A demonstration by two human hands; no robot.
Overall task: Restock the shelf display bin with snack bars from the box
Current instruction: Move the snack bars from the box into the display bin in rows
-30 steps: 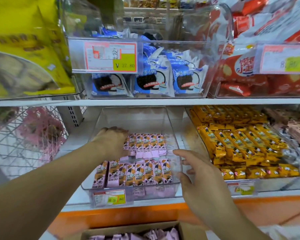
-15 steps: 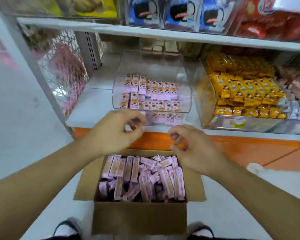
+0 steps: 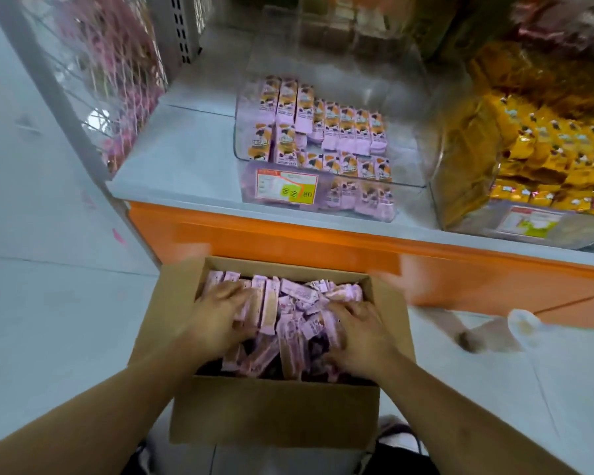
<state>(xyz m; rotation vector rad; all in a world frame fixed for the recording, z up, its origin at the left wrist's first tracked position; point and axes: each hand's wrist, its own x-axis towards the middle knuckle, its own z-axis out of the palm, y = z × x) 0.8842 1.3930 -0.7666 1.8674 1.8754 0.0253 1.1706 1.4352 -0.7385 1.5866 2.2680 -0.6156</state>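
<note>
An open cardboard box (image 3: 275, 413) stands on the floor below the shelf, filled with loose pink snack bars (image 3: 299, 323). Both of my hands are down in it. My left hand (image 3: 220, 317) curls its fingers round a row of upright bars on the left side. My right hand (image 3: 357, 332) digs bent fingers into the pile on the right. Above, on the grey shelf, the clear display bin (image 3: 405, 138) holds rows of the same pink bars (image 3: 340, 132) in its left and front parts; its back is bare. A price label (image 3: 287, 188) is on its front.
A second clear bin of yellow snack packs (image 3: 535, 145) stands right of the display bin. A wire basket with pink items (image 3: 117, 80) hangs at the shelf's left end. The orange shelf base (image 3: 323, 241) is right behind the box. A white scrap (image 3: 523, 325) lies on the floor.
My view tipped down from the shelf to the box. Both hands left the display bin, came down over the box, and now lie in the bars.
</note>
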